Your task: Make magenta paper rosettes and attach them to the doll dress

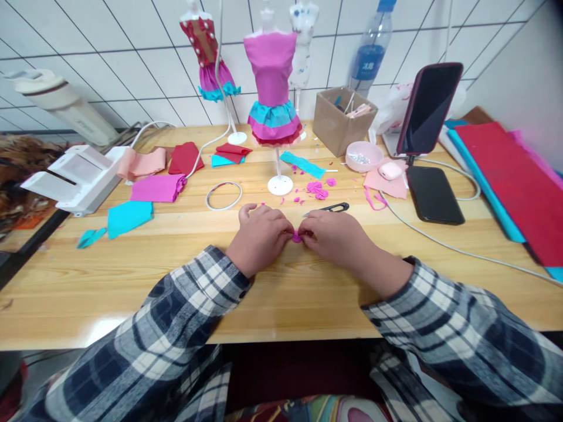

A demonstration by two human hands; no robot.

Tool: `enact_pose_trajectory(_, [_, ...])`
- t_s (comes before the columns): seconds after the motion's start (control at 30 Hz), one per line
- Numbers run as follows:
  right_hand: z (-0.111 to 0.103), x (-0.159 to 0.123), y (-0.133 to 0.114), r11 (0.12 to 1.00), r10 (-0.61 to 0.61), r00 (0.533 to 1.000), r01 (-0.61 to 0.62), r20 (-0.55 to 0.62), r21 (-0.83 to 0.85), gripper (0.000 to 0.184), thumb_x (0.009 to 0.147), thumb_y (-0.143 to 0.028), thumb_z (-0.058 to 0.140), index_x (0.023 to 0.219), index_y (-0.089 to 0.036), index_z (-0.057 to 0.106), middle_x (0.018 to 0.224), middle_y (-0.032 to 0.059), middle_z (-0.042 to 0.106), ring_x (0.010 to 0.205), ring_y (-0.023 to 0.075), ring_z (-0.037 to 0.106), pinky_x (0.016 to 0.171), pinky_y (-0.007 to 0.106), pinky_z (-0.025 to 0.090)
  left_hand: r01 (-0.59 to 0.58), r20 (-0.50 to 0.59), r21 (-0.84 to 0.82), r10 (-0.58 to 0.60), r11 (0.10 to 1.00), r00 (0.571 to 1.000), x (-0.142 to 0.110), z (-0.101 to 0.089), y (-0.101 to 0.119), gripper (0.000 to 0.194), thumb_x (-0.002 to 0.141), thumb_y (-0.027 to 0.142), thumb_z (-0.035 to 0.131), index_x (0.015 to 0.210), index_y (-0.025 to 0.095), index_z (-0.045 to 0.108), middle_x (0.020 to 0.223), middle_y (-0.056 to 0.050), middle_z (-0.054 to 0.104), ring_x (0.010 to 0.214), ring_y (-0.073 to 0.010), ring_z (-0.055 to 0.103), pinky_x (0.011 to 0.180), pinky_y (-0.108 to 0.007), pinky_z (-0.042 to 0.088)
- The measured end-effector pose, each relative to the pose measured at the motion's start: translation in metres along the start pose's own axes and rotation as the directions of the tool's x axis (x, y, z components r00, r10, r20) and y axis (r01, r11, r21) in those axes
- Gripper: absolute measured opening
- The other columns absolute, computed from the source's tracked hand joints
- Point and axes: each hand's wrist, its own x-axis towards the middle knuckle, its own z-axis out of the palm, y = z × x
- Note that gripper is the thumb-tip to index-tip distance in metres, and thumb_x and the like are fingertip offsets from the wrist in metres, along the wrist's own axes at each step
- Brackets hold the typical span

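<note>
Pinching the small magenta piece [296,237] between both sets of fingertips, just above the wooden table [176,316], you seem to be at a shaping or gathering step. Your left hand [263,237] is closed on its edge at 9 o'clock, the other fingers loosely curled; your right hand [336,237] grips the opposite edge at 3 o'clock. Any further shaping calls for a light, even pinch and small turns of the fingertips, as so thin a piece could tear or spring open.

Counting outward from that one piece: three magenta rosettes [321,194] lie at 1 o'clock, among loose scraps too small to count surely. One black-handled tool [346,206] is at 2, just beyond your right hand. One blue strip [303,164] lies at 12. Three dress forms stand farther off: the magenta-topped form [270,70] near 12, the red-topped form [202,44] at 11 and the white form [303,58] at 12, partly hidden. One bowl of beads [364,164] sits at 1, and one upright phone [428,111] between 1 and 2.
</note>
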Motion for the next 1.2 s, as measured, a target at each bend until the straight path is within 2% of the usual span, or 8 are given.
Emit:
enact_pose_trajectory(0.2, [-0.001, 0.0, 0.0, 0.998, -0.022, 1.0, 0.021, -0.006, -0.066, 0.024, 0.09, -0.029, 0.047, 0.086, -0.021, 0.069, 0.086, 0.0036, 0.067, 0.076, 0.0163, 0.061, 0.053, 0.028, 0.024, 0.006, -0.021, -0.021, -0.006, 1.0, 1.0, 0.001, -0.001, -0.001, 0.018, 0.087, 0.03, 0.055, 0.087, 0.024, 0.072, 0.093, -0.004, 0.07, 0.092, -0.0235, 0.056, 0.093, -0.05, 0.026])
enact_pose_trajectory(0.3, [-0.002, 0.0, 0.0, 0.996, -0.02, 1.0, 0.021, 0.016, -0.085, 0.023, 0.089, -0.026, 0.046, 0.087, -0.02, 0.068, 0.087, 0.0045, 0.067, 0.076, 0.0168, 0.061, 0.052, 0.029, 0.023, 0.003, -0.019, -0.007, -0.003, 1.0, 1.0, 0.0, -0.002, 0.002, 0.017, 0.085, 0.035, 0.058, 0.083, 0.024, 0.072, 0.09, -0.004, 0.07, 0.091, -0.0241, 0.055, 0.093, -0.052, 0.025])
enact_pose_trajectory(0.5, [-0.003, -0.001, 0.0, 0.995, -0.011, 1.0, 0.013, 0.028, -0.096, 0.022, 0.089, -0.025, 0.046, 0.087, -0.021, 0.068, 0.089, 0.0041, 0.068, 0.074, 0.0172, 0.061, 0.051, 0.029, 0.02, -0.035, -0.009, 0.056, 0.036, 0.998, 0.999, 0.001, -0.005, 0.007, 0.018, 0.084, 0.027, 0.055, 0.078, 0.024, 0.072, 0.086, -0.004, 0.07, 0.091, -0.025, 0.054, 0.097, -0.055, 0.021])
enact_pose_trajectory(0.7, [-0.003, -0.001, 0.004, 0.997, -0.045, 0.999, 0.046, 0.022, -0.062, 0.027, 0.091, -0.026, 0.045, 0.091, -0.023, 0.071, 0.091, 0.0034, 0.069, 0.08, 0.0174, 0.062, 0.053, 0.029, 0.024, -0.108, -0.004, 0.069, 0.108, 0.992, 0.994, 0.0, -0.006, -0.001, 0.02, 0.087, 0.03, 0.055, 0.081, 0.026, 0.074, 0.083, -0.003, 0.069, 0.089, -0.0229, 0.054, 0.098, -0.053, 0.022])
enact_pose_trajectory(0.87, [-0.002, -0.001, 0.004, 1.0, -0.02, 0.998, 0.02, -0.061, 0.006, 0.023, 0.088, -0.028, 0.049, 0.095, -0.024, 0.071, 0.092, 0.0028, 0.068, 0.082, 0.0167, 0.062, 0.056, 0.028, 0.028, -0.121, -0.004, 0.087, 0.122, 0.989, 0.992, 0.0, -0.006, -0.004, 0.019, 0.087, 0.033, 0.057, 0.081, 0.027, 0.074, 0.081, -0.002, 0.069, 0.085, -0.021, 0.054, 0.098, -0.052, 0.022])
enact_pose_trajectory(1.03, [0.002, 0.002, 0.001, 0.999, -0.043, 0.999, 0.043, -0.012, 0.025, 0.025, 0.09, -0.026, 0.048, 0.089, -0.022, 0.072, 0.087, 0.0037, 0.067, 0.082, 0.0165, 0.061, 0.06, 0.028, 0.031, -0.09, 0.001, 0.062, 0.091, 0.994, 0.996, 0.0, -0.004, -0.005, 0.018, 0.086, 0.031, 0.058, 0.082, 0.026, 0.074, 0.085, -0.003, 0.07, 0.089, -0.0227, 0.055, 0.097, -0.051, 0.024])
enact_pose_trajectory(1.2, [0.001, 0.005, 0.0, 0.997, -0.065, 0.998, 0.066, 0.016, -0.045, 0.026, 0.091, -0.026, 0.046, 0.091, -0.021, 0.072, 0.088, 0.0048, 0.067, 0.08, 0.0168, 0.061, 0.057, 0.028, 0.03, -0.082, 0.0, 0.062, 0.082, 0.995, 0.997, 0.0, -0.003, -0.005, 0.019, 0.087, 0.031, 0.056, 0.083, 0.026, 0.074, 0.086, -0.003, 0.071, 0.091, -0.0234, 0.056, 0.098, -0.051, 0.023])
